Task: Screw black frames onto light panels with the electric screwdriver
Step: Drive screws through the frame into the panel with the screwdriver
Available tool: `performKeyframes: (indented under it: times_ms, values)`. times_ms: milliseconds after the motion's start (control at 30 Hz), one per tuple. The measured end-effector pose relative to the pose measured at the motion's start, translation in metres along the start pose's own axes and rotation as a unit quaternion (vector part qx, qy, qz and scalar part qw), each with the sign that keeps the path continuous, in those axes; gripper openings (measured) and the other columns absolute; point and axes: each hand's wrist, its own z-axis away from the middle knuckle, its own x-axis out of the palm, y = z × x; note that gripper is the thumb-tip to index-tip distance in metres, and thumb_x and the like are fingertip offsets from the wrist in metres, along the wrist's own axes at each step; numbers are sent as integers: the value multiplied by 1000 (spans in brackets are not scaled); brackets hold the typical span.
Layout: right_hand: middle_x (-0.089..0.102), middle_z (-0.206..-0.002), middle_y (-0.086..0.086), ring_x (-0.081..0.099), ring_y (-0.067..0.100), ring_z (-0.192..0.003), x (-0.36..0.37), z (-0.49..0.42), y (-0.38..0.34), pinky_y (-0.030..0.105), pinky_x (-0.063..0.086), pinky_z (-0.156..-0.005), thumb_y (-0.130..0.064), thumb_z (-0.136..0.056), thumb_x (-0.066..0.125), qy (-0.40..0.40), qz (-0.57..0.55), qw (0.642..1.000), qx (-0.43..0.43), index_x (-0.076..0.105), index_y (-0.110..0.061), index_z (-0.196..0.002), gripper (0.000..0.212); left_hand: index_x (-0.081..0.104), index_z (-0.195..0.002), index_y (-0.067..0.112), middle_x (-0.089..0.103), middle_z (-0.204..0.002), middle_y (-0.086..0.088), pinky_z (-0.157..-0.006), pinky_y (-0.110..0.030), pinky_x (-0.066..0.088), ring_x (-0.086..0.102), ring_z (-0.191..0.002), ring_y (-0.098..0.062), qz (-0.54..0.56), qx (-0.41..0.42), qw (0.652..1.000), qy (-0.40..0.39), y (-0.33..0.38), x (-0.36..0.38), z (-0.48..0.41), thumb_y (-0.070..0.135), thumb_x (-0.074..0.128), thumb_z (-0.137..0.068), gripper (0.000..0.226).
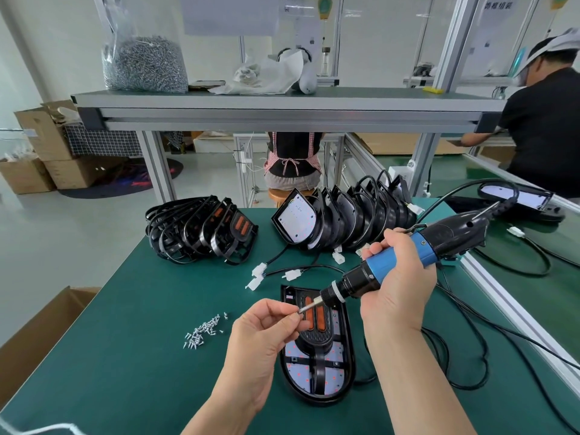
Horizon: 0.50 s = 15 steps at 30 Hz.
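A light panel with a black frame (pixel 326 368) laid on it rests flat on the green table (pixel 131 356) in front of me. My right hand (pixel 398 277) grips the blue and black electric screwdriver (pixel 408 259), tilted down to the left above the panel. My left hand (pixel 270 328) pinches a small screw at the tip of the screwdriver bit (pixel 309 307). A loose pile of screws (pixel 204 331) lies on the table left of my left hand.
A stack of black frames (pixel 201 233) stands at the back left, a row of light panels (pixel 339 221) with cables and white connectors (pixel 260 274) at the back middle. A bag of screws (pixel 144 58) sits on the shelf. Other people work beyond the bench and at right.
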Motion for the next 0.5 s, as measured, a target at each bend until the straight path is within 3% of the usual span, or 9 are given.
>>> performKeyframes:
  times_ms: [333, 500]
  values:
    - [54, -63, -3, 53, 15, -54, -3, -2, 4, 29, 54, -58, -2, -87, 65, 36, 28, 999, 3, 55, -12, -89, 15, 75, -80, 11, 74, -81, -16, -67, -20, 55, 75, -78, -28, -61, 82, 995, 8, -8, 2, 0, -11, 68, -86, 24]
    - [54, -64, -3, 53, 14, -54, -7, -6, 3, 29, 53, -59, -2, -86, 66, 41, 17, 999, 13, 54, -12, -90, 16, 69, -111, 9, 73, -89, -14, -75, -22, 57, 75, -89, -32, -42, 67, 997, -19, -10, -4, -3, -12, 70, -84, 34]
